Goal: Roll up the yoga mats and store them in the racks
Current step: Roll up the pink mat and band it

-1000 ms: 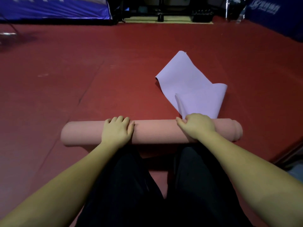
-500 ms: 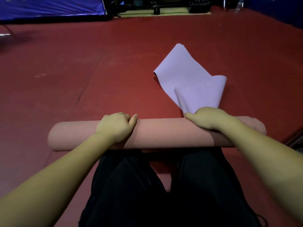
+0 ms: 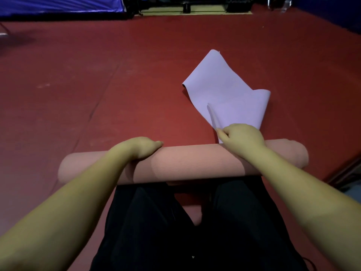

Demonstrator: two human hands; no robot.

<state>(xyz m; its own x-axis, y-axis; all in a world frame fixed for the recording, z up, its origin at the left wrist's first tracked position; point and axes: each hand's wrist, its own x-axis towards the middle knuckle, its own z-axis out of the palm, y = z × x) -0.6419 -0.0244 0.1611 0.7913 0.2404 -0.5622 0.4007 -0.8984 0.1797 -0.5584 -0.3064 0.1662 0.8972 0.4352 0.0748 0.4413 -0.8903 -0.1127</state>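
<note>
A rolled pink yoga mat [image 3: 187, 163] lies crosswise just in front of my knees. My left hand [image 3: 139, 146] grips the roll left of its middle, fingers curled over the far side. My right hand [image 3: 242, 136] grips the roll toward its right end, its fingers curled over the top. A lilac yoga mat [image 3: 224, 90] lies loosely folded on the red floor right behind the roll, one flap standing up next to my right hand. No rack is in view.
Red floor [image 3: 97, 94] spreads all around. A blue padded wall [image 3: 58, 4] runs along the back left and dark equipment [image 3: 185, 4] stands at the back middle. A floor edge with a dark strip [image 3: 343, 173] lies at the right.
The pink roll has come up off the floor and nearer to me. Both hands went from resting on top to curling over its far side.
</note>
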